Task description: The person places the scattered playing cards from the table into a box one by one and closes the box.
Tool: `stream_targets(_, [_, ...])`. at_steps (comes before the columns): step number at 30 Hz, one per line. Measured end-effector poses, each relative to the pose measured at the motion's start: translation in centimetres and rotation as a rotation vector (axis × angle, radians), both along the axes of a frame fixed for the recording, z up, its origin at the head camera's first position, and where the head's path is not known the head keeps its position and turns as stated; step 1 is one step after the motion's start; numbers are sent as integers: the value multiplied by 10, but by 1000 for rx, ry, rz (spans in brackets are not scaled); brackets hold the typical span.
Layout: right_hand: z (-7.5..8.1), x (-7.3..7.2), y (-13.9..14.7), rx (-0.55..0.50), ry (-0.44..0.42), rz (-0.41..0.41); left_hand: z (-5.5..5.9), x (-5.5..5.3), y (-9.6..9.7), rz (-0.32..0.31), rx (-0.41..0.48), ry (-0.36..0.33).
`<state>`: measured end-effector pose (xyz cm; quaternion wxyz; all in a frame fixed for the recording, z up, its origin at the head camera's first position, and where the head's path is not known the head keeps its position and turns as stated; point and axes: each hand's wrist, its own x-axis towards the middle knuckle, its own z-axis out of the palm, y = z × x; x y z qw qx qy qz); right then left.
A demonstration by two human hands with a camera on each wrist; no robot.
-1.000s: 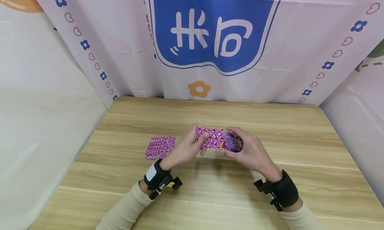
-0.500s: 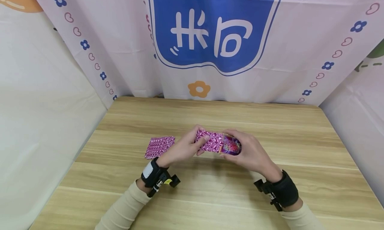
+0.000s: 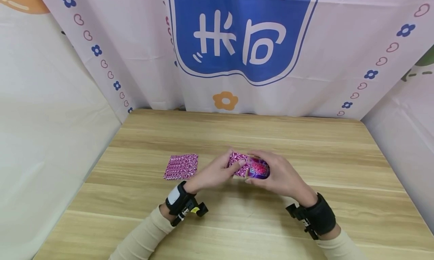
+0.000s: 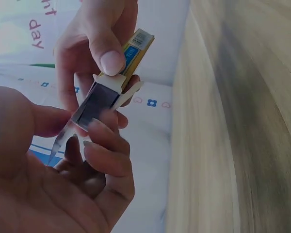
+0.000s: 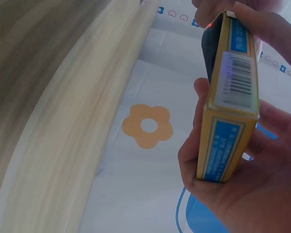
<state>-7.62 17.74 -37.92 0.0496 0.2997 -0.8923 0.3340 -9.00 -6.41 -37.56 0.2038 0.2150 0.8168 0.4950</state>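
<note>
My right hand (image 3: 285, 173) grips a small card box (image 3: 258, 169), its fingers and thumb along the two long edges. In the right wrist view the box shows a gold and blue edge with a barcode label (image 5: 236, 80). The box's mouth faces my left hand (image 3: 215, 173), and white flaps (image 4: 128, 94) stand out from it in the left wrist view. My left thumb and fingers pinch a pink-and-white patterned playing card (image 3: 239, 159) at that mouth. One end of the card lies right at the opening.
A spread row of pink-patterned playing cards (image 3: 181, 166) lies on the wooden table (image 3: 257, 230), left of my left hand. A printed curtain (image 3: 142, 37) hangs behind the table's far edge.
Both hands have come a little nearer the person, with the left shifting right toward the box. Less of the pink card shows between left hand and box now. The row of cards is unmoved.
</note>
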Motion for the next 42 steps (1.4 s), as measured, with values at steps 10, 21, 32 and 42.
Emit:
stream_targets(10, [1,-4,5,21,4,-77,12,-8,-12,116,143,-121])
stream_targets(21, [-1,-2,-1,-9,17,-7,0,-10,-7,56,99,-64])
stream_targets(32, [0,1,0,-8,15,9,-4,-9,-5,51,122,-63])
stream_targets(42, [0,1,0,-9,12,25,-7,-9,-5,54,109,-74])
